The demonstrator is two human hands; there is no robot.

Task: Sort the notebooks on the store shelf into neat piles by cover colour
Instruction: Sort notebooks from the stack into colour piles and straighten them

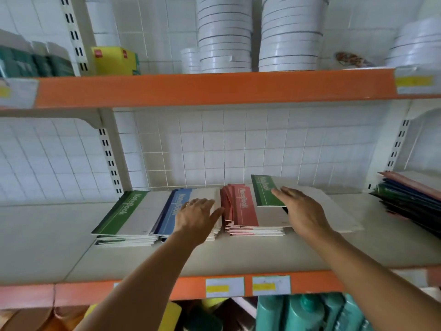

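Here, the shelf point(262, 249) carries three notebook piles side by side: green pile point(124, 213) leftmost, blue pile point(171, 209), red pile point(245, 211). My left hand point(196, 217) rests flat and relaxed on the blue pile. My right hand point(303, 211) lies on a tilted green notebook point(266, 191); whether that grip closes underneath, I cannot tell.

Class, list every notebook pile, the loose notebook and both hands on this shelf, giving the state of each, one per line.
Green pile: stacked flat, leftmost.
Blue pile: stacked flat, left hand resting on it.
Red pile: stacked, edges fanned unevenly.
Green notebook: lifted, tilted, in the right hand.
Left hand: fingers straight, flat.
Right hand: holds the green notebook.
Mixed pile: unsorted, far right.
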